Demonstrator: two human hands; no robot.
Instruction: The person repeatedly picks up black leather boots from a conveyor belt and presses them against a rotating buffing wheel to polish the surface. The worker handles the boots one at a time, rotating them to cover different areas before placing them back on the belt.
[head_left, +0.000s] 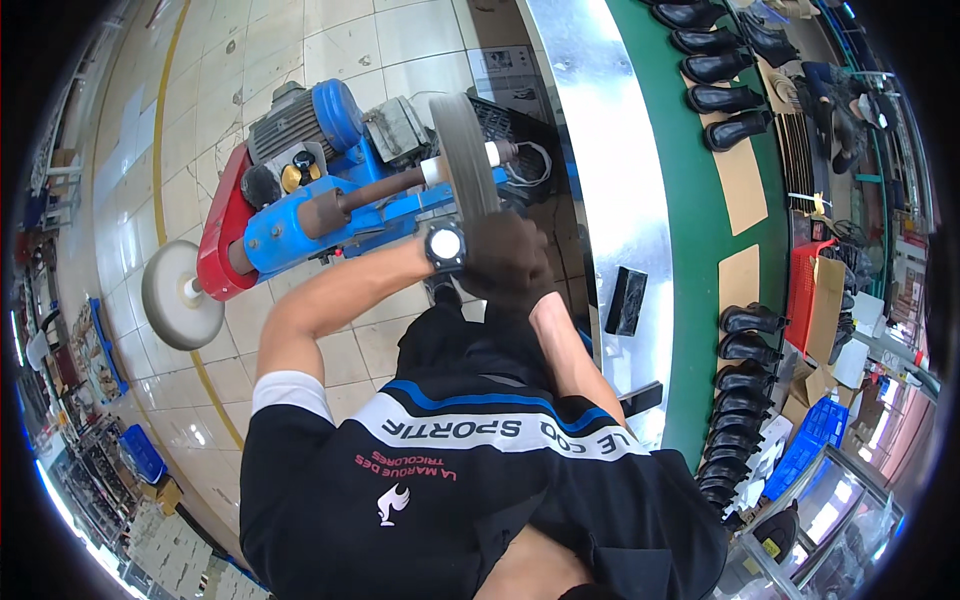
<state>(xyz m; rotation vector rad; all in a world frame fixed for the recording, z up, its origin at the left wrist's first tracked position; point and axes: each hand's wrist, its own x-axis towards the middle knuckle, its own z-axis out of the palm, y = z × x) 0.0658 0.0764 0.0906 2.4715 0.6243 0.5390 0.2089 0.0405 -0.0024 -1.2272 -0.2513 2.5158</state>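
Note:
In dark gloves, my left hand and my right hand are close together at the lower edge of a grey buffing wheel. Both sets of fingers look curled. Whatever they grip is dark and blends with the gloves, so I cannot make it out. A watch sits on my left wrist. The wheel is mounted on the shaft of a blue polishing machine with a red belt guard. At the shaft's other end is a pale, rounded buffing wheel.
To my right runs a shiny metal ledge, with a black rectangular block on it. Beyond it, a green belt carries black shoes and cardboard sheets. A motor rises behind the shaft. A red crate stands farther right.

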